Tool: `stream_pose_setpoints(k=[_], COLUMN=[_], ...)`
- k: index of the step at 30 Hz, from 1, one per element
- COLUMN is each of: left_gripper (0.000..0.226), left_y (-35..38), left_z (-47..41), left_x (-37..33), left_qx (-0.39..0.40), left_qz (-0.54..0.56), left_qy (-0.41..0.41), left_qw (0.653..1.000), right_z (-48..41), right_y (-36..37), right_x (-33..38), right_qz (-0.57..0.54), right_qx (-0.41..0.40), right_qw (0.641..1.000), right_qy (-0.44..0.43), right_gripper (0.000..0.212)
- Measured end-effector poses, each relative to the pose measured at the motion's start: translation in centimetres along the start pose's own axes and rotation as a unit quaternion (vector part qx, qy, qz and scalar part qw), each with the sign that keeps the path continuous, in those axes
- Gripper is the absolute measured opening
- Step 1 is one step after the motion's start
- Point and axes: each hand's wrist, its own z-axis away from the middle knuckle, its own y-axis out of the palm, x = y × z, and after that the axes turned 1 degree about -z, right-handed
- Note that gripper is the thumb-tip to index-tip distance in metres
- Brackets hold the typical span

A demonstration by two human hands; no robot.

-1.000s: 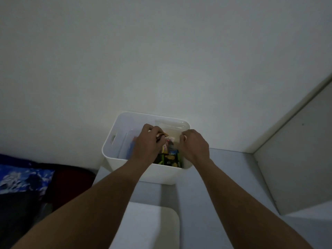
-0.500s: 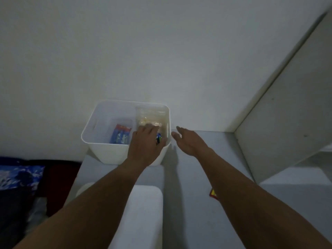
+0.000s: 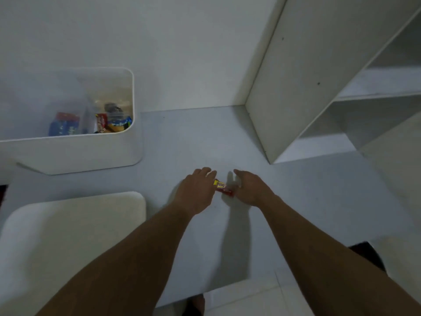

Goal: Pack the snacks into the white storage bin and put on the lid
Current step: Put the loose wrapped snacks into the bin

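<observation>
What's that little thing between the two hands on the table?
A small red and yellow snack packet lies on the grey table between the left hand and the right hand, close to both. The head view shows it.

White storage bin [image 3: 79, 153]: smooth plastic, faint satin sheen on walls
Lid [image 3: 68, 236]: off-white, smooth, matt, plastic by look
Snack bar [image 3: 224, 188]: glossy red-and-yellow film wrapper
Packets [image 3: 114, 124] in bin: shiny printed film wrappers, some clear film (blurred, finer detail lost)
Table top [image 3: 193, 137]: grey, matt, even
Shelf unit [image 3: 296, 87]: white matt board, laminate-like, small dark specks
Wall [image 3: 170, 42]: smooth matt paint
Floor tile [image 3: 250, 297]: pale, slight gloss
</observation>
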Motion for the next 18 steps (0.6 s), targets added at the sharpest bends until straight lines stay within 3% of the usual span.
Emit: stream_pose_setpoints(k=[3,4,8,14,18], left_gripper=[0.048,0.046,0.031,0.020,0.019], left_y=[2.7,3.3,4.2,2.4,-1.6], left_z=[-0.9,-1.1,-1.6,-1.7,-1.3], left_x=[-1.2,-1.3,-0.9,-0.4,1.7], left_qx=[0.047,0.053,0.050,0.039,-0.004], left_qz=[-0.015,-0.023,-0.033,0.012,0.040], left_qy=[0.023,0.027,0.026,0.025,0.008], left_qw=[0.999,0.998,0.998,0.999,0.999], right_z=[0.4,0.4,0.4,0.3,-0.1], right_y=[2.6,3.2,4.0,2.9,-0.1], right_x=[-1.7,-1.9,-1.9,0.0,4.1], right_qz=[-0.004,0.001,0.013,-0.032,-0.032], right_qx=[-0.015,-0.031,-0.078,-0.047,-0.059], right_qw=[0.999,0.999,0.996,0.997,0.993], right_qy=[-0.029,-0.037,-0.045,-0.049,-0.097], right_gripper=[0.023,0.020,0.028,0.029,0.023])
